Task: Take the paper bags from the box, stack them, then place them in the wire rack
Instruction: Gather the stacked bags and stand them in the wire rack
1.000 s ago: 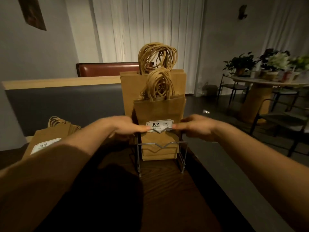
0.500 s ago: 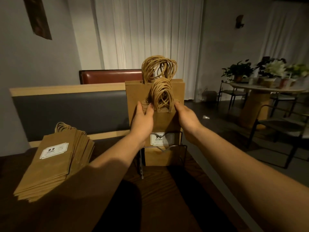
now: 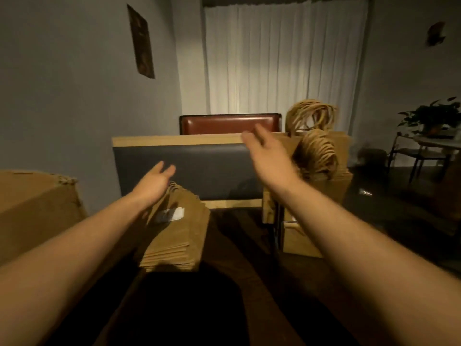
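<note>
A flat stack of brown paper bags (image 3: 179, 236) with a white label lies on the dark wooden table, left of centre. My left hand (image 3: 154, 182) hovers over its far end, fingers relaxed and holding nothing. To the right, the wire rack (image 3: 277, 231) holds upright paper bags (image 3: 321, 196) with bunched twine handles. My right hand (image 3: 267, 156) is in the air just left of those bags, fingers spread, touching nothing. The cardboard box (image 3: 35, 211) stands at the left edge.
A grey bench back with a wooden top (image 3: 179, 168) runs behind the table, and a brown leather seat back (image 3: 229, 124) shows beyond it. White curtains hang behind. A round table, chairs and a plant (image 3: 434, 116) stand at the far right.
Both hands have let go of the bags in the rack and moved left. The view has turned left, bringing the flat stack to the centre and the box into sight.
</note>
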